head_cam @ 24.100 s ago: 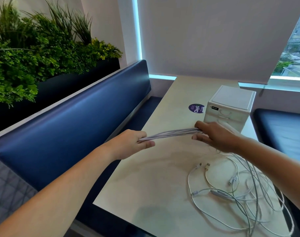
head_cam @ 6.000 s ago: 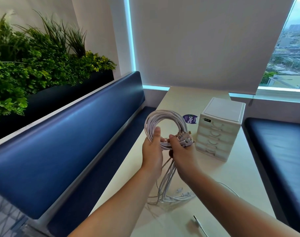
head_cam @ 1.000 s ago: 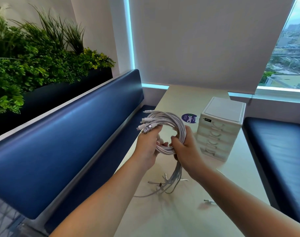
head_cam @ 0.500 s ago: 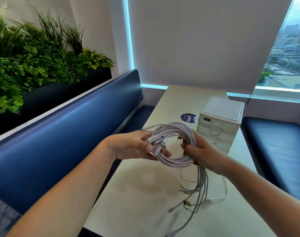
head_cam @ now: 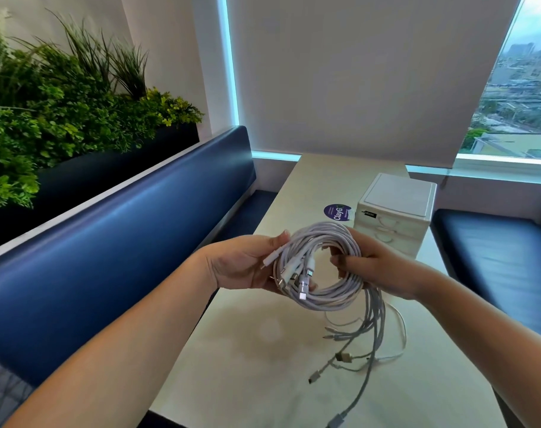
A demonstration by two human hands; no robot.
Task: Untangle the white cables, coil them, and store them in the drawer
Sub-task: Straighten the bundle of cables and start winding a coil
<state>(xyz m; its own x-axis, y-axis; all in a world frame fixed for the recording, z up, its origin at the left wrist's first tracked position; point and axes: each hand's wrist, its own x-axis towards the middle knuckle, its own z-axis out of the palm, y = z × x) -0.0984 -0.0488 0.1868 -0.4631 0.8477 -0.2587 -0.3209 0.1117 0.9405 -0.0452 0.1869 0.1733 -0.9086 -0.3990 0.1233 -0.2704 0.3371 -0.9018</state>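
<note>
Left hand [head_cam: 244,264] pinching plug ends [head_cam: 303,284] against cable coil [head_cam: 332,299]. Right hand [head_cam: 375,268] gripping opposite side, stopping loop springing apart. Loose tails [head_cam: 369,332] dangling onto table [head_cam: 256,359]. Drawer unit [head_cam: 397,211] sitting closed behind.

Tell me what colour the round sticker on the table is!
The sticker is dark purple, clearest in the head view.

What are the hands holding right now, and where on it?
Both hold the coil of white cables: left hand at its left side, right hand at its right side.
</note>
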